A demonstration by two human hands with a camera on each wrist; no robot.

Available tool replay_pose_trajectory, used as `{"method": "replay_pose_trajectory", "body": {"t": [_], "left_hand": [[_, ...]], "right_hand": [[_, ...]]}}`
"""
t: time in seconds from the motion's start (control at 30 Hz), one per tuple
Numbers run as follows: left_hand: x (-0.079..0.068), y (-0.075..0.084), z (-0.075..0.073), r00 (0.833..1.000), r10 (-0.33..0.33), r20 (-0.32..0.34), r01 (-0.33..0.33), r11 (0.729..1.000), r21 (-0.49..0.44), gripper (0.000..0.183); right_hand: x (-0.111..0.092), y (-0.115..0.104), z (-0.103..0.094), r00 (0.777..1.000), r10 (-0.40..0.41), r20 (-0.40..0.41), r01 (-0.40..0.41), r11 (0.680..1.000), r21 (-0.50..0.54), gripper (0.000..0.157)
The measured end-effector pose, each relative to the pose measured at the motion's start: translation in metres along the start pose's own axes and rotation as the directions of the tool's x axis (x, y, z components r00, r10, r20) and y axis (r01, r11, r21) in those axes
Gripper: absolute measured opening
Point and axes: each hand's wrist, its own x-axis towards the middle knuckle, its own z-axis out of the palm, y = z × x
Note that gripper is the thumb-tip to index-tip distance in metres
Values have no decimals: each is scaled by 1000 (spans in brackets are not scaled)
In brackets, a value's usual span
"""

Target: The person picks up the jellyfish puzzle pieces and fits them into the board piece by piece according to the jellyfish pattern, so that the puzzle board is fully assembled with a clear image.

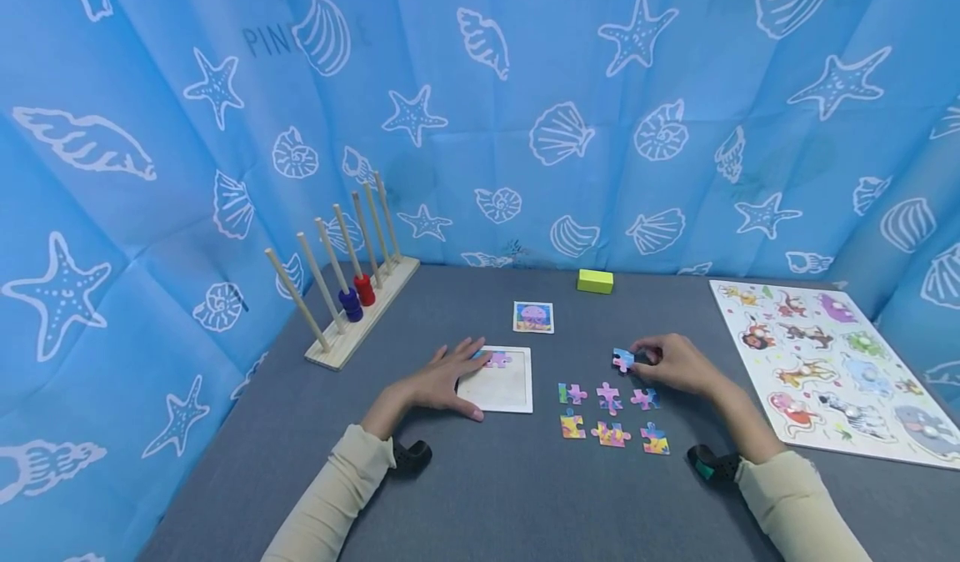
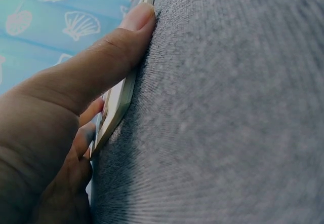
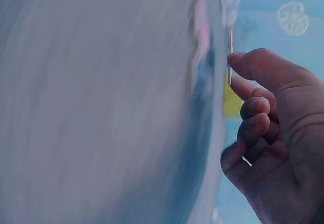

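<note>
We see the left hand (image 1: 441, 381) with fingers spread wide on the white tray (image 1: 498, 395), partly hiding the puzzle bits (image 1: 498, 360) inside. The right hand (image 1: 675, 363) pinches a blue-and-pink piece (image 1: 622, 359) just beyond six loose pieces (image 1: 609, 396); its wrist view shows only the piece's thin edge. A yellow block (image 1: 595, 282) stands farther back.

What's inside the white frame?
Inside the white frame, near its top edge, a pink puzzle piece shows, with some blue beside it. The left hand covers the upper-left part, so I can't tell how many pieces lie there.
</note>
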Motion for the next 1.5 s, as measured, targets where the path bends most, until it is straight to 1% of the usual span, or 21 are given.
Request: {"method": "replay_pose_trajectory", "body": {"t": [0.1, 0.23, 0.4, 0.57, 0.67, 0.77, 0.87, 1.0, 1.07, 1.23, 1.37, 1.5], "left_hand": [[-2, 1, 0, 1000, -2, 1, 2, 1000, -3, 96], [-3, 3, 0, 1000, -2, 3, 2, 1000, -5, 96], [-3, 3, -1, 1000, -6, 3, 6, 1000, -7, 96], [-2, 4, -3, 1000, -7, 7, 7, 1000, -16, 96], [-1, 3, -4, 1000, -8, 13, 8, 1000, -13, 96], [-1, 3, -5, 1000, -7, 13, 7, 1000, -5, 96], [-1, 4, -5, 1000, -6, 12, 6, 1000, -1, 96], [-1, 3, -4, 1000, -1, 11, 1, 1000, -5, 95], [-1, 3, -4, 1000, 2, 11, -2, 1000, -12, 95], [-2, 2, -3, 1000, 4, 12, -4, 1000, -14, 95], [-1, 2, -3, 1000, 1, 15, -1, 1000, -6, 95], [0, 1, -3, 1000, -2, 15, 3, 1000, -4, 96]], "right_hand": [[9, -12, 9, 999, -32, 4, 31, 999, 28, 24], [24, -36, 27, 996, -82, 21, 81, 996, 42, 23], [45, -68, 48, 994, -102, 40, 100, 994, 52, 24], [60, -92, 62, 994, -100, 38, 99, 995, 19, 23], [66, -101, 68, 993, -109, 34, 109, 994, -21, 24], [70, -106, 74, 993, -111, 31, 112, 992, -59, 26], [72, -107, 78, 994, -97, 43, 99, 994, -54, 26], [73, -107, 81, 996, -67, 55, 67, 998, 0, 26], [73, -106, 82, 997, -55, 52, 53, 998, 43, 28], [73, -105, 87, 997, -26, 69, 17, 990, 140, 34], [74, -107, 90, 997, -1, 78, -11, 988, 152, 33], [76, -106, 90, 997, 29, 75, -39, 989, 141, 32]]}}
